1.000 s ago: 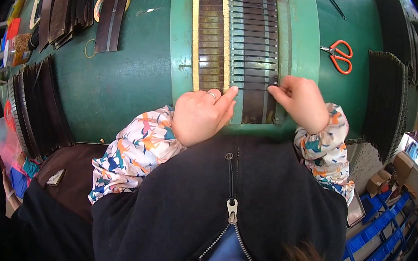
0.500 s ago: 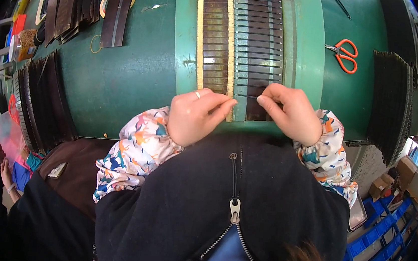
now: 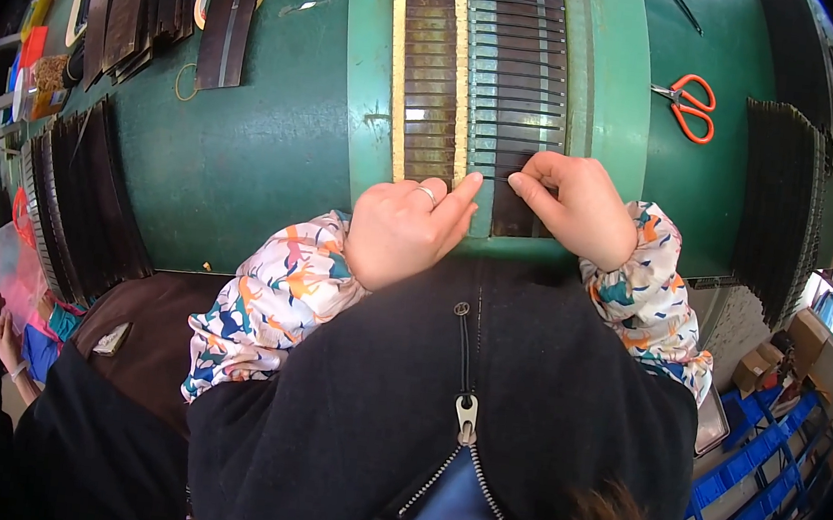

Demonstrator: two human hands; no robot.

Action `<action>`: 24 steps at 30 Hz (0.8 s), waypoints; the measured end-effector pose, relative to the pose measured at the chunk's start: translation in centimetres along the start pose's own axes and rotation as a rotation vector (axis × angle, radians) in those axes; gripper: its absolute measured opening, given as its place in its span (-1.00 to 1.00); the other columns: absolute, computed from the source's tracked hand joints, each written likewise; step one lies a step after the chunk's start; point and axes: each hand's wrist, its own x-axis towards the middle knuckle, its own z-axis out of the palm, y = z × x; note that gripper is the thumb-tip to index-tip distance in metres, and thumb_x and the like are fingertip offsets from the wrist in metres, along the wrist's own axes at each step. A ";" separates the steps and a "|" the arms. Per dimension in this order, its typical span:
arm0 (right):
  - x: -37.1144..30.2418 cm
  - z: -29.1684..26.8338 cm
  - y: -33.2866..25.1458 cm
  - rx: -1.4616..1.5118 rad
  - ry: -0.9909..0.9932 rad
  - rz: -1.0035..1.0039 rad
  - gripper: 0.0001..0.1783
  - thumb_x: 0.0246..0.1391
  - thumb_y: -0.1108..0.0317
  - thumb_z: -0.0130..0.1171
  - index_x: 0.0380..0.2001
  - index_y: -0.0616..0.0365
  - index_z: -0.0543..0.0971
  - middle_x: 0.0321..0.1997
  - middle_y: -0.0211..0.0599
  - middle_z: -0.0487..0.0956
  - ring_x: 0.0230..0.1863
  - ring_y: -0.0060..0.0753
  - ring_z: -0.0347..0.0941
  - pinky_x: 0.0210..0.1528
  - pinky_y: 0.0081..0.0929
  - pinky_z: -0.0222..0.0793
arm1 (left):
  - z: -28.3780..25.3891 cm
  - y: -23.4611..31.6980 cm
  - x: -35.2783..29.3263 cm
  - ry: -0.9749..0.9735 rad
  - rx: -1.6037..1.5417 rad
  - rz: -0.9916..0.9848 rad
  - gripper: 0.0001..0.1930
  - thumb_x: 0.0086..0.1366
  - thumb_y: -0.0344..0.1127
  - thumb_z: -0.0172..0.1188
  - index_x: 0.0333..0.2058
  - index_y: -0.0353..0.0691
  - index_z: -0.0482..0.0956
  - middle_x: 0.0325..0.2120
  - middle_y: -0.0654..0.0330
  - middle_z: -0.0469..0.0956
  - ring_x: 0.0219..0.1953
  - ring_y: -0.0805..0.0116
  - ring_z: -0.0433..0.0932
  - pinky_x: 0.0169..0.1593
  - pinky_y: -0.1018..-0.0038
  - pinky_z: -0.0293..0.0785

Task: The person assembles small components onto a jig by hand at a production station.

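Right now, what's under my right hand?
Your right hand overlaps the dark panel and the green board beside it; anything else directly beneath is covered and can't be seen.

Left hand (image 3: 409,234) index extended, right hand (image 3: 580,211) pinching

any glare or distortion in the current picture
Head view: a small pale glare on the brown panel, left of the black strips; head view again: fisheye curving toward a black rim, while the left hand and right hand look fairly sharp.

Black strips (image 3: 510,125), dark brown panel (image 3: 515,209)
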 end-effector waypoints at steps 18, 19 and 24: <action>6.3 -15.6 9.4 -0.653 0.792 0.105 -0.70 0.07 0.17 0.22 -0.29 0.20 0.63 -0.43 -0.13 0.58 -0.38 -0.20 0.54 -0.29 -0.37 0.44 | -0.4 -0.3 0.5 0.033 -0.046 0.028 -0.71 0.07 -0.32 0.29 -0.18 -0.16 0.64 -0.69 0.31 0.33 -0.71 0.39 0.39 -0.61 0.46 0.35; 8.1 -17.0 11.2 -0.819 0.830 0.066 -0.66 0.06 0.16 0.21 -0.22 0.20 0.63 -0.33 -0.08 0.61 -0.27 -0.12 0.57 -0.20 -0.33 0.48 | -0.6 -0.3 0.4 0.048 -0.084 0.008 -0.70 0.07 -0.35 0.30 -0.17 -0.16 0.64 -0.70 0.31 0.32 -0.72 0.39 0.38 -0.62 0.46 0.34; 15.2 -20.7 13.6 -1.016 0.407 0.425 -0.68 -0.04 0.29 0.19 -0.23 0.26 0.59 -0.25 -0.01 0.61 -0.13 0.06 0.54 -0.07 -0.19 0.48 | -1.4 0.0 0.5 0.108 -0.188 -0.055 -0.69 0.06 -0.43 0.29 -0.15 -0.18 0.64 -0.72 0.28 0.30 -0.75 0.37 0.34 -0.63 0.45 0.32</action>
